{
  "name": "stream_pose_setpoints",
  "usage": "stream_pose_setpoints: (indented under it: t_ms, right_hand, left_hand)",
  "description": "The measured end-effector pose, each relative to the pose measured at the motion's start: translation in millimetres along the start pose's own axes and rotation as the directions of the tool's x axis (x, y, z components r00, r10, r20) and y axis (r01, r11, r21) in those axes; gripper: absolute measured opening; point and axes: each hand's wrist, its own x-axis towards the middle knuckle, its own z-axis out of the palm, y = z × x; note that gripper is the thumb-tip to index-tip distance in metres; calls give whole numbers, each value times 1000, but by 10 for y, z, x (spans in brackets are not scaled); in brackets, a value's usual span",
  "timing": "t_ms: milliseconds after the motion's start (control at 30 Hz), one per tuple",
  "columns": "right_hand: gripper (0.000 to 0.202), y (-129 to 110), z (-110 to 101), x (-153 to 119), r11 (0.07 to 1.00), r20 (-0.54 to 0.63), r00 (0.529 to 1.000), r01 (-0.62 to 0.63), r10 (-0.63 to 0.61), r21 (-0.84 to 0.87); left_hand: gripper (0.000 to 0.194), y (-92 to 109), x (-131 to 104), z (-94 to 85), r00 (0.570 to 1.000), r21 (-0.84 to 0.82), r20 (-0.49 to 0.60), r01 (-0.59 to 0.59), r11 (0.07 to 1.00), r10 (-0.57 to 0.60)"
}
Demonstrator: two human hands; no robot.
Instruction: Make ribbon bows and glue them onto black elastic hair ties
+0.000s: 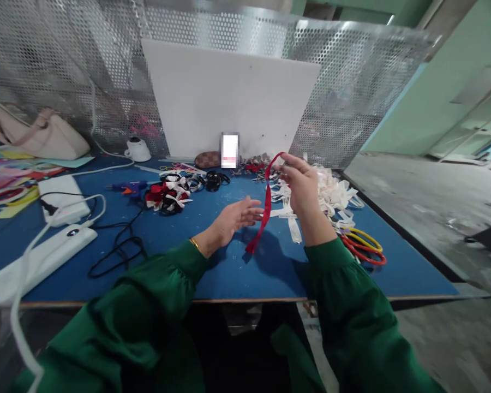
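A red ribbon strip (267, 204) hangs down over the blue table from my right hand (301, 183), whose thumb and fingers pinch its upper end. My left hand (238, 218) is just left of the ribbon, its fingers stretched out and apart, holding nothing; whether the fingertips touch the ribbon I cannot tell. Behind and right of my right hand lies a pile of white ribbon pieces (335, 191). Red, white and black bows (167, 195) are heaped left of my hands, beside several black hair ties (215, 180).
On the blue table (229, 278), a blue glue gun (133, 187), black cable (120, 256) and white power strip (41, 262) are at the left. Red and yellow rings (364, 246) lie at the right. A lit phone (229, 151) stands before a white board (233, 93).
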Motion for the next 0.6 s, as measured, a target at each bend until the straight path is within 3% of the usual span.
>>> stream_pose_setpoints:
  t_ms: [167, 333, 400, 467, 600]
  right_hand:
    - [34, 174, 33, -202, 992, 188, 976, -117, 107, 44]
    - [22, 65, 65, -357, 978, 330, 935, -176, 132, 108]
    - [18, 42, 88, -397, 977, 366, 919, -192, 144, 96]
    - [18, 48, 118, -429, 976, 398, 903, -204, 160, 71]
    - [16, 97, 152, -456, 978, 404, 902, -197, 154, 66]
  left_hand:
    - [50, -59, -6, 62, 996, -4, -78, 38, 999, -38]
    - [41, -67, 66, 18, 939, 76, -331, -74, 994, 95]
    - [38, -57, 84, -4, 914, 113, -378, -113, 987, 148]
    - [37, -45, 83, -13, 919, 111, -359, -129, 985, 161]
    - [44, -34, 38, 16, 974, -17, -208, -99, 995, 94]
